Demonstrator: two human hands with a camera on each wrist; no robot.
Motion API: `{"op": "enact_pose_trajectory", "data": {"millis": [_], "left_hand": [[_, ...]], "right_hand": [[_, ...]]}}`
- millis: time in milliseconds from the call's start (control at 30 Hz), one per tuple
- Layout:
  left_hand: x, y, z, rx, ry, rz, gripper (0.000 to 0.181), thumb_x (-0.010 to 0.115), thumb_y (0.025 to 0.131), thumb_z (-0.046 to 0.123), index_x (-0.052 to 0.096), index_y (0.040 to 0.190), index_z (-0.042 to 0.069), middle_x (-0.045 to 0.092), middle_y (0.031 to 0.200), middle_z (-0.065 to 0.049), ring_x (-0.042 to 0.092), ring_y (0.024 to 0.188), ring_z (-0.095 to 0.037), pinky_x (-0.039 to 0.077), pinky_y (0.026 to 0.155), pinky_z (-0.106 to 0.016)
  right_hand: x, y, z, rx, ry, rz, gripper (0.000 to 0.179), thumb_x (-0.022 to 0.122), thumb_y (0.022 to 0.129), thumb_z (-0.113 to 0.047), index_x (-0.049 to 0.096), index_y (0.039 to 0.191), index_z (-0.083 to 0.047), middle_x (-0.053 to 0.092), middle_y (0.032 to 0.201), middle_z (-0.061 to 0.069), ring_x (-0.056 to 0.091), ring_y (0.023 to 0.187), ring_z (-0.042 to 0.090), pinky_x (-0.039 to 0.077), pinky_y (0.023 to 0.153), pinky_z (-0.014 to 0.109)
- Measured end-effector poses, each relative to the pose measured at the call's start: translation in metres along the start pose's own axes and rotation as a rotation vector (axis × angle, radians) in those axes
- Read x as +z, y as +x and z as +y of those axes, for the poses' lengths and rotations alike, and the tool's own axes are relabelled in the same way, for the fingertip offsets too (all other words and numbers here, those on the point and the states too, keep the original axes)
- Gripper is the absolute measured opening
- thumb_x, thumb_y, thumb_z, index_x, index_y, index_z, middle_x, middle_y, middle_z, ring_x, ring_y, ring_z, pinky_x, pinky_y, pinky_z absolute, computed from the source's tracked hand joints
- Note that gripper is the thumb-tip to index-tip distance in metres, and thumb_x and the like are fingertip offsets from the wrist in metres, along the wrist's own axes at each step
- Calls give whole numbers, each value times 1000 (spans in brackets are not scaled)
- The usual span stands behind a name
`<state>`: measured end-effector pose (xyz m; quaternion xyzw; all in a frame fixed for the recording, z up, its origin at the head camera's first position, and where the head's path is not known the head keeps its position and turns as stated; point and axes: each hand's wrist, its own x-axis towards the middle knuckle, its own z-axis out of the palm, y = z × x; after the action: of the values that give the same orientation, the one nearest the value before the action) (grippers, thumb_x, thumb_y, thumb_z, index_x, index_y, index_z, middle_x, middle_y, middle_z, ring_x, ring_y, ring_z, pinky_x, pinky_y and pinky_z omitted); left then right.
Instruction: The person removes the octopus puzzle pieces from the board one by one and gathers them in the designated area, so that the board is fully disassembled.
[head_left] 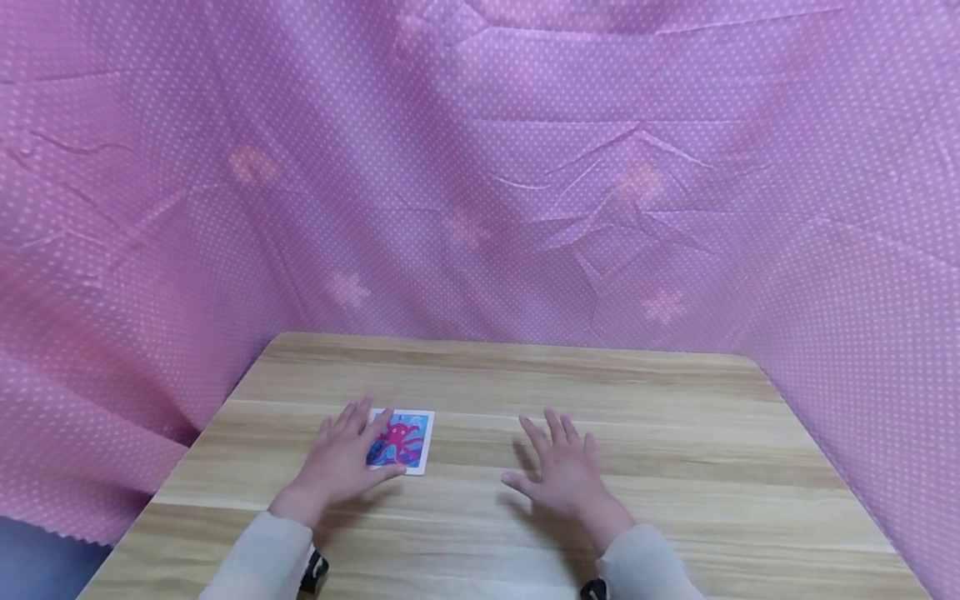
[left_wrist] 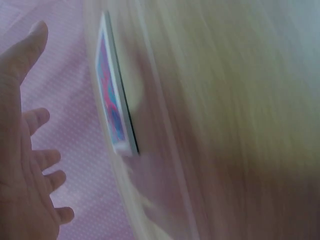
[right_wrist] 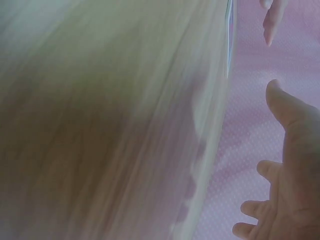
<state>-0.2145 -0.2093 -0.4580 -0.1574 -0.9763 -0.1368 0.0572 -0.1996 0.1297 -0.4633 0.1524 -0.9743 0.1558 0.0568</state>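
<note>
A flat, roughly square picture tile [head_left: 405, 442] lies face up on the wooden table [head_left: 480, 533], with a pink octopus on blue inside a white border. Its thin pale side edge shows in the left wrist view, where the tile [left_wrist: 111, 95] appears edge-on. My left hand [head_left: 337, 458] is held over the tile's left side, fingers spread, covering part of it in the head view. Nothing is in its grasp. Farther right, my right hand [head_left: 566, 475] hovers above the wood with fingers spread, holding nothing and casting a shadow below.
A pink dotted cloth [head_left: 480, 208] hangs behind the table and along both sides, reaching its edges. Each wrist, in a pale sleeve [head_left: 262, 558], carries a small black device [head_left: 315, 572].
</note>
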Motion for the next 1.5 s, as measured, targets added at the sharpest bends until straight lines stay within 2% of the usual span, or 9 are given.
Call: {"op": "enact_pose_trajectory", "data": {"millis": [167, 433, 733, 1167, 1500], "left_hand": [[0, -3, -15, 51, 20, -2, 88, 66, 78, 61, 38, 147, 13, 21, 154, -19, 15, 139, -41, 10, 108, -63], [-1, -8, -32, 113, 26, -13, 87, 62, 81, 61, 37, 147, 10, 22, 154, -18, 18, 139, -40, 16, 107, -62], [-1, -9, -58, 146, 75, -42, 83, 58, 84, 62, 38, 146, 11, 26, 153, -15, 21, 138, -39, 17, 108, -59], [-1, -11, -72, 168, 91, -121, 72, 55, 90, 53, 42, 144, 8, 35, 149, -13, 29, 136, -38, 22, 106, -59], [-1, -8, -71, 160, 106, -181, 66, 52, 93, 51, 42, 144, 10, 36, 149, -12, 29, 136, -38, 22, 107, -59]], "right_hand": [[8, 5, -16, -31, 44, -30, 86, 58, 81, -67, 33, 149, -21, 23, 152, 21, 19, 137, 46, 14, 102, 70], [24, 16, -38, -78, 79, -59, 86, 57, 82, -66, 32, 150, -20, 25, 151, 21, 21, 137, 45, 15, 104, 67], [35, 31, -62, -83, 80, -124, 87, 53, 82, -69, 28, 151, -22, 22, 154, 15, 19, 139, 38, 13, 108, 61], [52, 50, -86, -85, 96, -166, 84, 52, 84, -68, 32, 150, -20, 28, 153, 10, 23, 139, 29, 16, 110, 55], [60, 55, -104, -167, -26, -202, 75, 53, 87, -62, 38, 147, -19, 34, 151, 5, 29, 137, 26, 22, 109, 54]]}}
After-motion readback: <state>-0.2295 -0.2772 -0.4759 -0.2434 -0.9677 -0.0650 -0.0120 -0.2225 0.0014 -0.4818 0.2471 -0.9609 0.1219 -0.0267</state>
